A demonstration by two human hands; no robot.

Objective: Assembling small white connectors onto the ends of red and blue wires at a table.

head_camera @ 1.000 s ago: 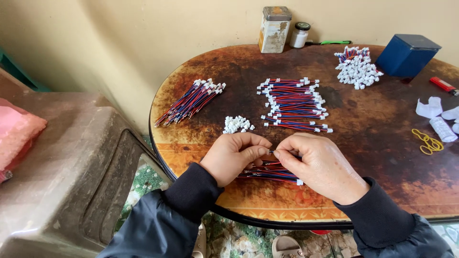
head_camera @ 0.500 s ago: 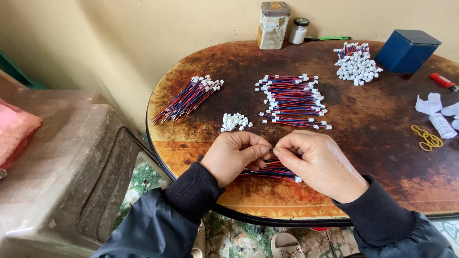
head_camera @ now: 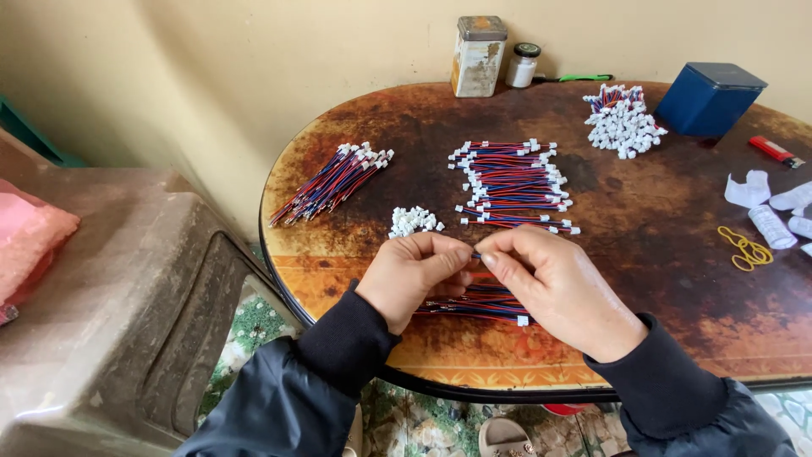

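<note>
My left hand [head_camera: 416, 278] and my right hand [head_camera: 560, 286] meet over the near edge of the round brown table [head_camera: 660, 254]. Their fingertips pinch the end of one thin red-and-blue wire between them. Under the hands lies a small bundle of red-and-blue wires [head_camera: 480, 305] with white plugs. A small heap of loose white plugs [head_camera: 414, 222] sits just beyond my left hand. Further back lies a wide stack of finished wires with plugs at both ends [head_camera: 512, 184]. Another bundle of wires [head_camera: 331, 181] lies to the left.
At the back stand a rusty tin [head_camera: 478, 56], a small jar [head_camera: 523, 65], a green pen [head_camera: 578, 78], a blue box [head_camera: 710, 97] and a pile of plugged wires [head_camera: 623, 118]. A red lighter [head_camera: 776, 151], white paper scraps [head_camera: 761, 203] and yellow rubber bands [head_camera: 743, 248] lie right. A grey plastic stool [head_camera: 110, 313] stands left.
Both hands stay together at the wire end with only slight finger movement. The view has shifted a little.
</note>
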